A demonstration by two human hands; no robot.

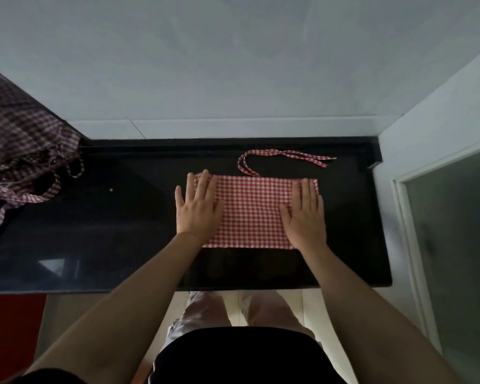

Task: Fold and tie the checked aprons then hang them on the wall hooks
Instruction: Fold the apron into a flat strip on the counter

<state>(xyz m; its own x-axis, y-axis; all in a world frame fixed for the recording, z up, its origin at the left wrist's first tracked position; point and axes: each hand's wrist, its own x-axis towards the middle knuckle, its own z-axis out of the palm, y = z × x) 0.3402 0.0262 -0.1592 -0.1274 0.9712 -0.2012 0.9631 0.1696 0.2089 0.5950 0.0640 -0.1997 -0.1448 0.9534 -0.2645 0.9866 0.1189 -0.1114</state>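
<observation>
Two hands lie flat on the folded red-checked apron (254,212), which is your landmark here: it rests as a neat rectangle on the black desk (122,231), right of the desk's middle. Your left hand (198,209) presses the apron's left end with fingers straight and spread, the outer fingers reaching past the cloth edge onto the dark surface. Your right hand (305,214) presses the apron's right end, fingers straight and close together, pointing toward the wall (233,65). Neither hand grips anything; both simply hold the cloth down.

From the apron's far edge, the red-checked ties (286,157) curl out in a loop and trail to the right, lying on the desk between the apron and the wall. Well to the left of the apron, a heap of darker checked aprons (20,151) sits crumpled at the desk's far left end, its straps spilling onto the surface. To the right of the apron, past the desk's end, stands a frosted glass door (455,231).
</observation>
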